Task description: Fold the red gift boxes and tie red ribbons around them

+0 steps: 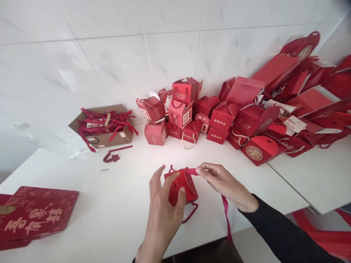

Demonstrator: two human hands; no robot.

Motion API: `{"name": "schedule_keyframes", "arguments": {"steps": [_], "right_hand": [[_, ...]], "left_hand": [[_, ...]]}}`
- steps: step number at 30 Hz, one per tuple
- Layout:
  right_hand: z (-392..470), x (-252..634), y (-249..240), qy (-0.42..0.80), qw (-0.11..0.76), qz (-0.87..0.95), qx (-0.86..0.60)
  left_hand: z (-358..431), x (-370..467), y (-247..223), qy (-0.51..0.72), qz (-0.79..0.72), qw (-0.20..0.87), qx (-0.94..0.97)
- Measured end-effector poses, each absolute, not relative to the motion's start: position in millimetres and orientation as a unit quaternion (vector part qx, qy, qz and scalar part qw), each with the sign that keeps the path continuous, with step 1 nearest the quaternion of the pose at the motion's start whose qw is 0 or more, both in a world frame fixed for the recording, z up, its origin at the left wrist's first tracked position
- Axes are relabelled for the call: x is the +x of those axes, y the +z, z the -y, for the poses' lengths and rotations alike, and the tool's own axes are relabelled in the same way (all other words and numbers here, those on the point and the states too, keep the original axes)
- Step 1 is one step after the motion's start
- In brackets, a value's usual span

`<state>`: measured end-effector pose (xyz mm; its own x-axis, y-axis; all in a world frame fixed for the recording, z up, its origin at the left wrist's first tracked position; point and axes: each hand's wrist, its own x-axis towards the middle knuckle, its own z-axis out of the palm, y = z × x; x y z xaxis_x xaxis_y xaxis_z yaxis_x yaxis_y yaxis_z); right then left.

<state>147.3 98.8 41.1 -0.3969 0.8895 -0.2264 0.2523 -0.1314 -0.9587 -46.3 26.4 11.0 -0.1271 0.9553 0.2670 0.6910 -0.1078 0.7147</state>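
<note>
A small red gift box (191, 190) with a cord handle stands near the front edge of the white table. My left hand (167, 199) is over its left side, fingers spread and curved around the top; whether the fingertips touch it cannot be made out. To the right of the box, my right hand (219, 179) pinches a magenta ribbon (225, 212). One part of that ribbon runs from my fingertips to the top of the box, and the other hangs down past the table's front edge.
Behind are stacked red gift boxes (155, 133) against the tiled wall, with a larger heap at right. An open cardboard box (109, 140) of ribbons stands back left, a red knotted ornament (115, 157) before it. A red printed bag (41, 212) lies at left on the table (109, 219).
</note>
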Motion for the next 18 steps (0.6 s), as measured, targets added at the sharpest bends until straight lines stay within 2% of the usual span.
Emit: {"name": "schedule_keyframes", "arguments": {"steps": [4, 18], "right_hand": [[-97.6, 155.3, 47.5, 0.597, 0.247, 0.585, -0.491], [-101.0, 143.4, 54.3, 0.586, 0.209, 0.625, -0.472]], "left_hand": [[-31.1, -41.4, 9.1, 0.424, -0.638, 0.174, 0.619], [-38.1, -36.7, 8.7, 0.427, -0.632, 0.237, 0.602]]}}
